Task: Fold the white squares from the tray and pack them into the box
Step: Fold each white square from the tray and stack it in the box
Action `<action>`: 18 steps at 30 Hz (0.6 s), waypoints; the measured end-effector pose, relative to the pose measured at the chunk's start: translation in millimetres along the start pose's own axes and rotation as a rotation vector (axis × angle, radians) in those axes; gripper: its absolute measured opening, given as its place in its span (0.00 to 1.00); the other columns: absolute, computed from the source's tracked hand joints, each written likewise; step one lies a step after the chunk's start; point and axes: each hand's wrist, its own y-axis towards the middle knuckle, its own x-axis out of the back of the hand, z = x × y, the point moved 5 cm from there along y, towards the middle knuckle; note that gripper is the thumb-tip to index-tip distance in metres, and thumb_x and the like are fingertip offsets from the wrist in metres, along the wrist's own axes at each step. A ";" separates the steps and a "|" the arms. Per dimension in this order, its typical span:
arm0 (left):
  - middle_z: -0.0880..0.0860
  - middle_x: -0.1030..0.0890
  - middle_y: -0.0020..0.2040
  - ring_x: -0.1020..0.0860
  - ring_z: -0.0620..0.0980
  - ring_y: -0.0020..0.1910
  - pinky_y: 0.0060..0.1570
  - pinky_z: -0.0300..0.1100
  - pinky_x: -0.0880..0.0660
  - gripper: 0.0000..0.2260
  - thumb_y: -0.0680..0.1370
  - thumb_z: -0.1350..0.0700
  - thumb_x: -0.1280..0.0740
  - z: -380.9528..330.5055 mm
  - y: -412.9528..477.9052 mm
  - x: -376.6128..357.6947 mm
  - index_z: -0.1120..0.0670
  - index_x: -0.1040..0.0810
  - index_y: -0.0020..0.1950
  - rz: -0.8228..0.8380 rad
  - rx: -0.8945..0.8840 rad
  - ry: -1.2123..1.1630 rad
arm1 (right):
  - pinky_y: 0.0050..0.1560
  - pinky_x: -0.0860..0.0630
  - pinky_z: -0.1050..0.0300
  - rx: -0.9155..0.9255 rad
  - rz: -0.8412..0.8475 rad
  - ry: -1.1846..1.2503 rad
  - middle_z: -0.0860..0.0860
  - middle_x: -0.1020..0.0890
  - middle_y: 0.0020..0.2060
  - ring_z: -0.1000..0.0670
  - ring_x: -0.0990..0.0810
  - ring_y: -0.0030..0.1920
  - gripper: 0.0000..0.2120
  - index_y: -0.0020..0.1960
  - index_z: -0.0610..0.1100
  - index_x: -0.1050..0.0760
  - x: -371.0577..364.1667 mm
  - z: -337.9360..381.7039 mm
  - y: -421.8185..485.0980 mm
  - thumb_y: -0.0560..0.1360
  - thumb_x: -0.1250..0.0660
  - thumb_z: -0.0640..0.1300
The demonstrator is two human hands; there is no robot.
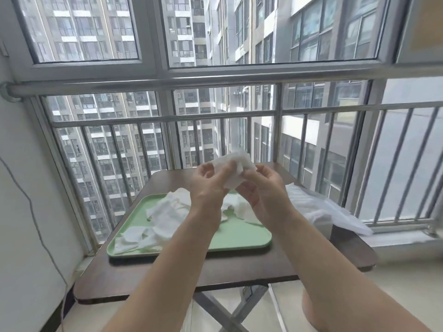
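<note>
**Both hands pinch one white square above the tray**

Head view: The left hand (211, 185) and the right hand (266, 188) both have their fingers curled onto a single white square (236, 164), held up in the air between them. The left hand pinches its 9 o'clock side and the right hand nips its 4 o'clock edge. The square is creased and partly bent over on itself; how far it is folded cannot be told. It hangs clear of the table, over the tray's 12 o'clock rim.

Below the hands lies the green tray (239, 236), with its long side across the dark brown table (167, 276). A loose heap of white squares (167, 212) spreads over the tray from its 12 o'clock rim down to its 8 o'clock corner. They are rumpled and overlapping, and a few more lie under the wrists near 1 o'clock.

At about 3 o'clock from the tray, just beside its rim, stands the white box (322, 225). Most of it is covered by crinkled clear plastic (311, 200), which trails off the table edge toward 4 o'clock.

Beyond the table, at 12 o'clock, a metal railing (167, 118) runs in front of the window.
</note>
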 end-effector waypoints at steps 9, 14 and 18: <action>0.55 0.20 0.56 0.18 0.54 0.51 0.47 0.48 0.17 0.25 0.66 0.50 0.19 18.5 14.0 -59.3 0.51 0.27 0.56 0.057 -0.215 0.279 | 0.61 0.20 0.45 -0.179 0.071 -0.628 0.37 0.18 0.59 0.41 0.16 0.57 0.25 0.66 0.36 0.25 56.4 69.7 21.3 0.74 0.25 0.46; 0.55 0.18 0.55 0.17 0.51 0.48 0.43 0.43 0.21 0.26 0.65 0.46 0.21 43.3 38.2 -70.1 0.53 0.25 0.57 0.191 -0.059 0.280 | 0.56 0.18 0.49 -0.254 0.132 -0.766 0.39 0.17 0.56 0.42 0.16 0.57 0.18 0.63 0.35 0.23 86.8 97.7 43.4 0.74 0.28 0.34; 0.50 0.17 0.49 0.17 0.54 0.52 0.52 0.48 0.22 0.11 0.74 0.46 0.26 69.8 59.8 -62.7 0.50 0.23 0.49 0.234 -0.078 0.690 | 0.59 0.19 0.49 -0.347 0.143 -0.856 0.39 0.20 0.60 0.42 0.17 0.58 0.20 0.64 0.35 0.26 109.1 96.6 73.2 0.74 0.27 0.35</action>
